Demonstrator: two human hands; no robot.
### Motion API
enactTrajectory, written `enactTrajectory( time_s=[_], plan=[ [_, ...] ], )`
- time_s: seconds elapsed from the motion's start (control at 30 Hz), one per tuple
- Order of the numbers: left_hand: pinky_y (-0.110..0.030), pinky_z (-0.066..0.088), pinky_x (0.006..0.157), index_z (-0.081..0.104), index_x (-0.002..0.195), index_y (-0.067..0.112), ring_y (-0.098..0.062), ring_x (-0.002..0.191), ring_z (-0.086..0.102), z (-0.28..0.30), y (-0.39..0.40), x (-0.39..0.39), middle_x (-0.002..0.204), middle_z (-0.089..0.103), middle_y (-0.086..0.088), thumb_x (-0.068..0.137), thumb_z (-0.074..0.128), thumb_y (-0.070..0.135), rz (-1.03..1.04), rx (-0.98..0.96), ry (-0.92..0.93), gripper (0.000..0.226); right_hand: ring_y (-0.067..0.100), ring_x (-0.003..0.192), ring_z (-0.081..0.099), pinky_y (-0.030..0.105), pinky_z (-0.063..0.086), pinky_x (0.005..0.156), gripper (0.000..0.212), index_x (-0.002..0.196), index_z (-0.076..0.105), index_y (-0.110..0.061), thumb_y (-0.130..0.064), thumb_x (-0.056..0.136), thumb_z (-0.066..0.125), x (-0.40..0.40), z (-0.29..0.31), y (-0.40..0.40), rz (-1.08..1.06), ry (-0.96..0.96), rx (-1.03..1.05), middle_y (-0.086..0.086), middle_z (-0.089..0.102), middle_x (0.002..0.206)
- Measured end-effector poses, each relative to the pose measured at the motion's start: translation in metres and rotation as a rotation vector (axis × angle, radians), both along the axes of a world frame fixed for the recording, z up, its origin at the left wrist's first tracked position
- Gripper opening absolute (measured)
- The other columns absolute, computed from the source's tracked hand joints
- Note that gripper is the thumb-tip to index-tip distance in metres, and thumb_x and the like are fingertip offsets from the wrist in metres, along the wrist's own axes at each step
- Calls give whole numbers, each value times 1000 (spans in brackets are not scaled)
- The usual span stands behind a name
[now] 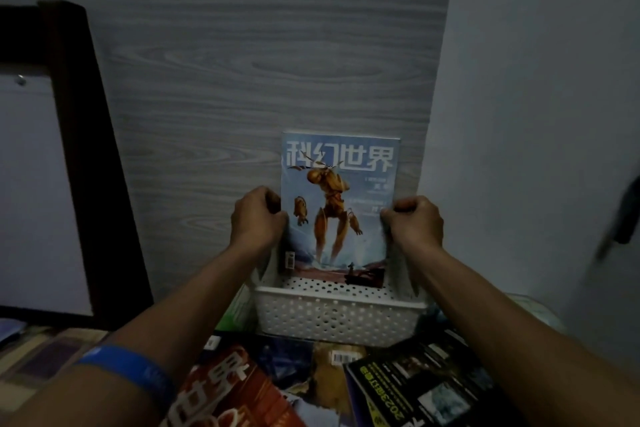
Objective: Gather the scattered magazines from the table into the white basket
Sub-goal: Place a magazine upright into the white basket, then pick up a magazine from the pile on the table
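While curled fingers (268, 199) of the left hand (258, 217) grip one side edge and the right hand (414, 220) grips the other, the blue magazine (337, 204) stands upright, its bottom edge inside the white basket (337, 317). More magazines (420, 388) lie scattered on the bench just in front of the basket.

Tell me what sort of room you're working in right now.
Probably a dim room at home: a wood-grain wall panel, a dark-framed board leaning at left, and a patterned cloth on the table under scattered magazines.
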State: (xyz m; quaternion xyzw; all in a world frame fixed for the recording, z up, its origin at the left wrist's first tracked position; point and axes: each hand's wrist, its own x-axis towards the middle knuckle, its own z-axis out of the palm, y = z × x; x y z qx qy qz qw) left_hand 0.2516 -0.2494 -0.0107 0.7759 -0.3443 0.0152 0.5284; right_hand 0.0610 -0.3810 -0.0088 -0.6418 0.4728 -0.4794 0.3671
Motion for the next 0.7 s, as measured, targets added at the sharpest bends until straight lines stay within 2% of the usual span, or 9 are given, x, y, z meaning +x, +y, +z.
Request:
enactTrajectory(
  time_s=[0.1, 0.17, 0.23, 0.3, 0.37, 0.47, 0.57, 0.63, 0.7],
  plan=[
    [-26, 44, 70, 61, 108, 18, -16, 95, 60, 6, 15, -7, 109, 65, -2, 85, 70, 12, 27, 10, -16, 25, 22, 93, 61, 42, 56, 84, 19, 90, 55, -25, -20, 83, 72, -18, 7, 11, 32, -13, 68, -3, 59, 97],
    [-27, 44, 75, 60, 116, 18, -16, 103, 58, 9, 34, -15, 120, 63, -4, 87, 67, 12, 59, -14, -44, 30, 23, 98, 61, 44, 55, 89, 20, 102, 58, -23, -18, 86, 68, -39, 12, 24, 50, 0, 97, -1, 60, 104],
    [-28, 45, 78, 60, 115, 21, -12, 103, 55, 10, 59, -26, 122, 63, -2, 87, 66, 15, 79, -12, -106, 29, 21, 94, 62, 44, 56, 88, 19, 104, 60, -23, -18, 87, 67, -62, 12, 43, 106, -28, 133, -1, 63, 102],
    [-32, 49, 79, 61, 111, 24, -12, 101, 55, 9, 88, -42, 118, 63, 1, 86, 67, 22, 58, 55, -181, 25, 18, 90, 61, 43, 56, 86, 14, 98, 62, -23, -17, 87, 68, -85, 12, 71, 171, -35, 167, -4, 63, 96],
    [-38, 52, 82, 62, 100, 27, -17, 97, 58, 4, 121, -64, 112, 65, 0, 84, 69, 28, 5, 156, -199, 17, 13, 85, 61, 34, 54, 76, 10, 87, 64, -25, -17, 87, 69, -107, 12, 103, 218, 18, 155, -4, 64, 93],
    [-32, 50, 77, 60, 92, 26, -21, 90, 60, -5, 167, -95, 106, 66, -4, 80, 70, 27, -94, 303, -143, 15, 4, 75, 59, 19, 43, 60, 13, 81, 65, -27, -16, 86, 70, -135, 11, 148, 278, 160, -2, -7, 66, 86],
    [-26, 43, 65, 61, 84, 28, -18, 83, 60, -12, 209, -119, 99, 66, 0, 77, 68, 37, -140, 478, -136, 14, -3, 72, 59, 8, 40, 55, 9, 84, 68, -24, -16, 85, 71, -160, 8, 190, 395, 323, -159, -10, 68, 82],
    [-27, 47, 70, 61, 79, 27, -22, 89, 65, -17, 233, -131, 97, 69, -1, 72, 68, 43, -140, 622, -113, 19, -2, 77, 60, 11, 42, 61, 7, 87, 67, -23, -17, 86, 70, -173, 4, 214, 501, 472, -239, -8, 68, 86],
    [-29, 52, 76, 64, 83, 26, -22, 90, 66, -24, 252, -139, 99, 71, -1, 67, 64, 47, -105, 758, -97, 27, 6, 84, 62, 23, 47, 70, 6, 92, 68, -24, -24, 87, 68, -181, 0, 231, 581, 635, -298, -6, 69, 95]
  ],
)
